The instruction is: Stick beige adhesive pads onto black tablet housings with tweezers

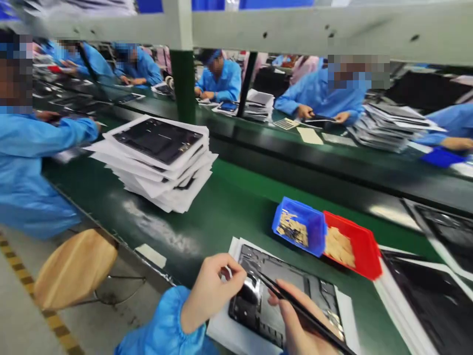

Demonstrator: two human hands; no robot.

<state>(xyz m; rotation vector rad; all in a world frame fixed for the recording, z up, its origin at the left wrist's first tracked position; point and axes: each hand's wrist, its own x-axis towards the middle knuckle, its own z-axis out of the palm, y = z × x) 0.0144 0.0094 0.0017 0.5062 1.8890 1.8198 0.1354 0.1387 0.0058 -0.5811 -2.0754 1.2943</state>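
Pinching a glossy film strip (248, 288), the left hand (212, 291) steadies; right hand (295, 320) grips black tweezers (295, 305) over the thin, fragile-looking panel (318, 296) — probably best held by its edges.

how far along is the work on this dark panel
Looks done: little can be told. In hand: the left hand steadies the dark panel on its white sheet, and the right hand holds black tweezers over it. Left: the stack of panels and more at right.
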